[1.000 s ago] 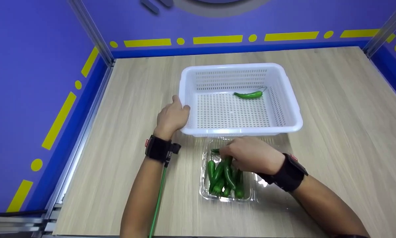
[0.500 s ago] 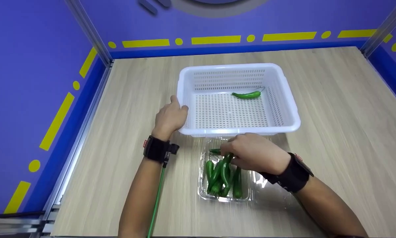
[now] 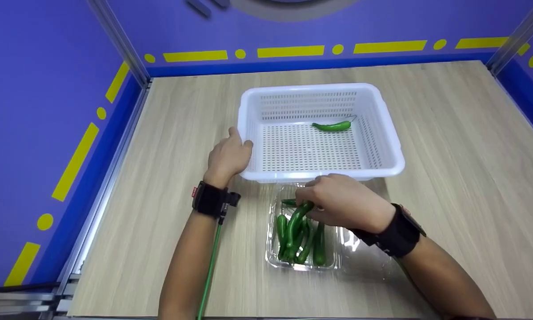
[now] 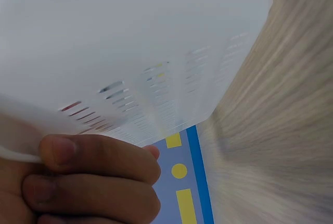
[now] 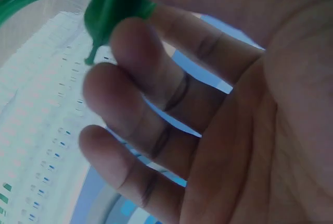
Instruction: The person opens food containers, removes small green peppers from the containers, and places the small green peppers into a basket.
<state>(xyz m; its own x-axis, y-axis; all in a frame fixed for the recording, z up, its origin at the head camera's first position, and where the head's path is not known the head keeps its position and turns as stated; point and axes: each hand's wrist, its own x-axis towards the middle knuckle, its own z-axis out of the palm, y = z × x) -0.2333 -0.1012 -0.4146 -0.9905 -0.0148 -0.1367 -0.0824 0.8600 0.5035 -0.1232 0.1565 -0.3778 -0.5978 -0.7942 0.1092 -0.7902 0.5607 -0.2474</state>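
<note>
My left hand (image 3: 229, 155) grips the left rim of a white slotted plastic basket (image 3: 393, 142). In the left wrist view its fingers (image 4: 99, 187) curl at the edge by the basket's outer wall (image 4: 130, 21). One green chili pepper (image 3: 332, 126) lies inside the basket, near the right back. In front stands a clear plastic box (image 3: 270, 260) with several green peppers (image 3: 319, 249). Over it my right hand (image 3: 344, 202) pinches a curved green pepper (image 3: 297, 220) by its upper end, tilted above the others. The right wrist view shows that pepper (image 5: 106, 13) between thumb and fingers.
The box's clear lid (image 3: 366, 260) lies spread out to the right, under the right forearm. Blue walls (image 3: 48, 111) enclose the wooden table (image 3: 182, 106) at the left, back and right. A green cable (image 3: 210, 271) runs along the left forearm.
My right hand has risen slightly and drawn a pepper up from the pile; the pepper's lower end has swung left. The left hand stays on the basket rim.
</note>
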